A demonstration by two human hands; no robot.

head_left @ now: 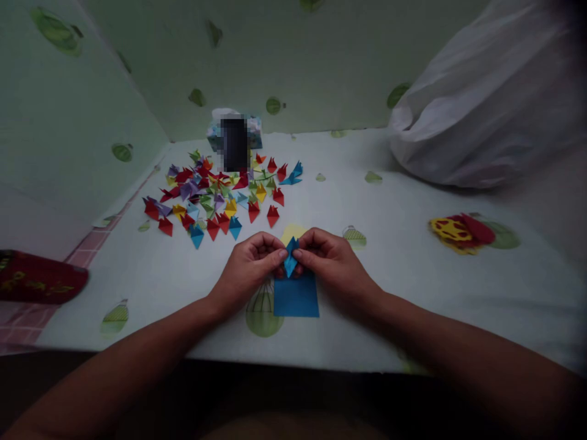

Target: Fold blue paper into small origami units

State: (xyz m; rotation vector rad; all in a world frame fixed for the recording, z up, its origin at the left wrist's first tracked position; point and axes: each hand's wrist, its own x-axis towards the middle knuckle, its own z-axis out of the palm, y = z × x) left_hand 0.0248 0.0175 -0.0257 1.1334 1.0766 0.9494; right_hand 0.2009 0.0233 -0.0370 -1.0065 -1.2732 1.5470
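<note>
Between my two hands is a small folded blue origami piece, pointed at its lower end and with upright tips on top. My left hand pinches its left edge between thumb and fingers. On the other edge, my right hand pinches it in the same way. Below the piece, a flat square of blue paper lies on the table. Part of a yellow sheet shows behind my fingers; the rest of it is hidden.
Many folded paper pieces in mixed colours lie at the back left, by a tissue box and a blurred-out dark object. A white plastic bag bulges at the back right. Red and yellow cut-outs lie right; a red item sits left.
</note>
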